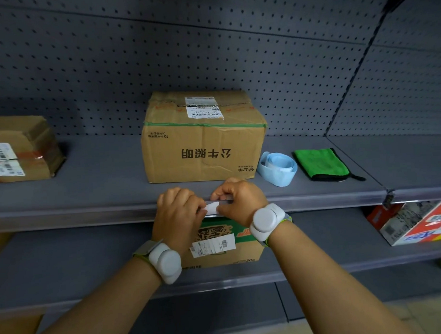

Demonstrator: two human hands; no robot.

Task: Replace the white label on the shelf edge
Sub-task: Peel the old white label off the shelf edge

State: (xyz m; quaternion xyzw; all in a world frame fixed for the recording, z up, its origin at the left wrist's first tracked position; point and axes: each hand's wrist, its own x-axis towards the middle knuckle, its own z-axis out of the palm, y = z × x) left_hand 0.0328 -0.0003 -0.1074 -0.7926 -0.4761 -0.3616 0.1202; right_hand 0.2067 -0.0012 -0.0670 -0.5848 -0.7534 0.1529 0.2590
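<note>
At the centre of the frame both hands meet at the shelf edge (90,213), a clear strip running across the picture. The left hand (178,214) has its fingers curled and pinches the white label (212,208) from the left, while the right hand (241,200) curls its fingers over the top of the strip and grips it just beside the label; the label sits tilted against the strip between the two hands. Each wrist carries a white wrist device (266,221). Directly behind the hands, on the shelf, stands a large cardboard box (203,142) with green tape along its top edge and big Chinese characters printed upside down on its front; a white shipping sticker lies on its top, too small to read. To its right lie a roll of pale blue label strip (276,168) and, near it, a folded green cloth (320,163) with black trim. At the left edge sits another taped carton (19,150) with a barcode sticker. Below the hands, on the lower shelf, a green-printed carton (225,245) shows "30" at its corner, and a red and white box (419,221) lies at the right.
</note>
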